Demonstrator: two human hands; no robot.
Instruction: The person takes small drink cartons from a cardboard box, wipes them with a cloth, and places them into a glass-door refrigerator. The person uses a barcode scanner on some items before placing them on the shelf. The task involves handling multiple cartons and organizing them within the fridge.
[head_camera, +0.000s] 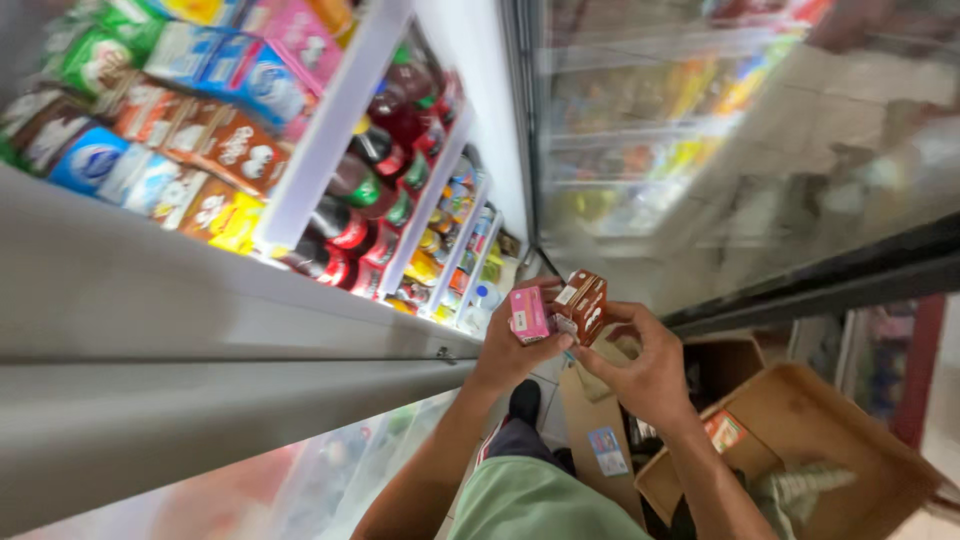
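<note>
Between both hands' fingers, small cartons.

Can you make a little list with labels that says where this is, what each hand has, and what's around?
Place: open shop fridge with its glass door swung out
Left hand: grip on a small pink carton
Right hand: grip on a small brown carton
Upper shelves: rows of small drink cartons
Lower shelves: dark bottles with red and green labels
Floor: open cardboard box, at the person's right
</note>
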